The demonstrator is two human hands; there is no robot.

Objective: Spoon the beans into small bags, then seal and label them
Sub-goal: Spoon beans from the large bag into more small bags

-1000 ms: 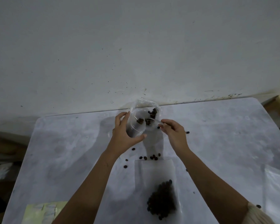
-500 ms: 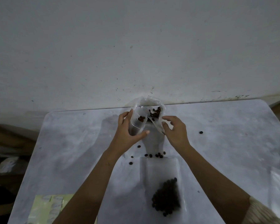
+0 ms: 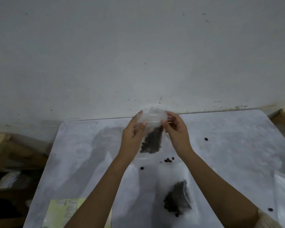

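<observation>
- A clear small bag (image 3: 152, 117), its lower part dark with beans (image 3: 150, 143), hangs upright above the far middle of the worktop (image 3: 229, 145).
- The left hand (image 3: 132, 134) pinches the bag's top left corner and the right hand (image 3: 177, 130) its top right corner, fingers (image 3: 163, 122) clamped on the top strip.
- A second bag of beans (image 3: 178, 199) lies flat nearer the person.
- Loose beans (image 3: 169, 160) lie scattered between the two bags.
- A yellow sheet (image 3: 62, 209) at the near left carries pale marks, too blurred to read.
</observation>
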